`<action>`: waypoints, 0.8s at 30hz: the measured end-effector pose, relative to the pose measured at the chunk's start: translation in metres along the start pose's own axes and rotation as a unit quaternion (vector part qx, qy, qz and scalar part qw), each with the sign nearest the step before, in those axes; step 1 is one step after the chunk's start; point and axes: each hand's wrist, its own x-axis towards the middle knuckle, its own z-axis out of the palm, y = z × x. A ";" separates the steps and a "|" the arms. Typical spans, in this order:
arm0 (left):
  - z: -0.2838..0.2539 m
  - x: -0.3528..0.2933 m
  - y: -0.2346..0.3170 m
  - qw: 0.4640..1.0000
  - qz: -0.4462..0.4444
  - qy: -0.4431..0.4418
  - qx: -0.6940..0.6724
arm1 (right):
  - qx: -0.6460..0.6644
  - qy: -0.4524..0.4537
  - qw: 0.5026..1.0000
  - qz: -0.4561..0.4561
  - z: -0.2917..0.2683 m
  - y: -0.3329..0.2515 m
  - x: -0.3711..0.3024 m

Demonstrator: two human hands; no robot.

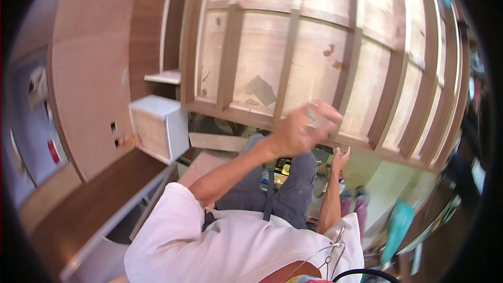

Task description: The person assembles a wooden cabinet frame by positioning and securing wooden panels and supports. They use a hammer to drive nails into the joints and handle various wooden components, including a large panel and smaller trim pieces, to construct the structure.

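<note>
A person's left hand (306,128), blurred, grip impossible to tell, crosses a frame (288,57) at its near edge; right hand (340,160), fingers apart, perhaps steadies it.

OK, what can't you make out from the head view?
Head view:
Ribbed wooden panel: far end cut by upper edge.
Left hand: motion blur hides whether it holds anything.
Right hand: too small to tell if it touches the panel.
Items between the legs: too small to name.

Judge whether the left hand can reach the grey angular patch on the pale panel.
Probably yes: the left hand looks near and nothing covers the grey angular patch, though a brown wooden slat stands between.
</note>
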 end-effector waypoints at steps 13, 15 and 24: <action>-0.106 -0.087 0.331 0.789 0.265 0.374 -0.409 | -0.068 -0.150 0.979 -0.117 -0.024 -0.139 -0.020; -0.141 -0.070 0.324 0.766 0.413 0.296 -0.394 | -0.070 -0.142 0.982 -0.103 -0.019 -0.127 -0.032; -0.237 -0.136 0.307 0.733 0.443 0.418 -0.303 | -0.185 -0.440 0.845 -0.240 0.053 -0.241 -0.142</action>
